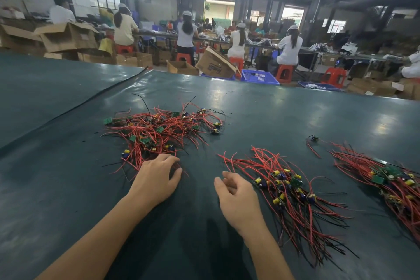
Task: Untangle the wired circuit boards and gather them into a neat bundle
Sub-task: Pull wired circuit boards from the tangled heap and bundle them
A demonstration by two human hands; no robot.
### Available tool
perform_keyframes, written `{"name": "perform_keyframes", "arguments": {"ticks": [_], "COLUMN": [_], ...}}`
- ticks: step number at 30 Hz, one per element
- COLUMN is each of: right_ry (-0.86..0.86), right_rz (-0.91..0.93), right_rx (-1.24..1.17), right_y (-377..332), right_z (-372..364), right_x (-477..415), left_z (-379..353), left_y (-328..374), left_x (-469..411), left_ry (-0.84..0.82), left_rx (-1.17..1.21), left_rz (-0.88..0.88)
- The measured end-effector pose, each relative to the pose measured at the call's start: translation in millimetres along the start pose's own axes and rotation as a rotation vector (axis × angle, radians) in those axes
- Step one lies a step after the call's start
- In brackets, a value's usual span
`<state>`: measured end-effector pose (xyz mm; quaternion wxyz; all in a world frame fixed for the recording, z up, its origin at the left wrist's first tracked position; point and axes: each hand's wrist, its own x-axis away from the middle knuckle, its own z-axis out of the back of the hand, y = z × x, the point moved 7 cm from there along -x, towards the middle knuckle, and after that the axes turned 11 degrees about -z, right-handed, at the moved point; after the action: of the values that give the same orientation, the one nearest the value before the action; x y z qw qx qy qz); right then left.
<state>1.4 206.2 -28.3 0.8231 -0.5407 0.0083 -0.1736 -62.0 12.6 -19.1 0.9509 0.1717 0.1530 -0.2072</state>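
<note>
Tangled wired boards (163, 129) lie left on the tabletop (68, 188). The left hand (156, 177) covers their near edge; I cannot tell its grip. The right hand (236, 198), grip released, sits beside a combed bundle (286, 191); a second bundle (391, 179) lies far right.

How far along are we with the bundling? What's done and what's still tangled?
Done: two combed bundles lie to the right, the middle bundle and the far bundle. In hand: the left hand curls onto wires at the near edge of the tangled pile; the right hand is empty beside the middle bundle. Left: that whole pile, plus one loose board.
</note>
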Motion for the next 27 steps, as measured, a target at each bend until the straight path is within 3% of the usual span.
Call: {"name": "perform_keyframes", "arguments": {"ticks": [5,9,14,18,21,27], "right_ry": [0.189,0.186,0.159,-0.005,-0.202,-0.454], "right_rz": [0.012,0.026,0.067,-0.001,-0.183,-0.325], "right_rx": [0.128,0.109,0.011,-0.317,-0.603,-0.784], "right_y": [1,1,-1,-5,-5,-4], "right_z": [25,25,19,7,-8,-23], "right_x": [-1,-2,-2,-2,5,15], "left_z": [8,26,38,38,37,31], "left_y": [7,14,48,76,93,115], "left_x": [0,1,7,15,21,29], "left_ry": [0.1,0.268,0.405,0.425,0.406,0.432], "left_rx": [0.094,0.151,0.137,0.163,0.203,0.206], "left_rz": [-0.072,-0.156,-0.4,-0.611,-0.755,-0.861]}}
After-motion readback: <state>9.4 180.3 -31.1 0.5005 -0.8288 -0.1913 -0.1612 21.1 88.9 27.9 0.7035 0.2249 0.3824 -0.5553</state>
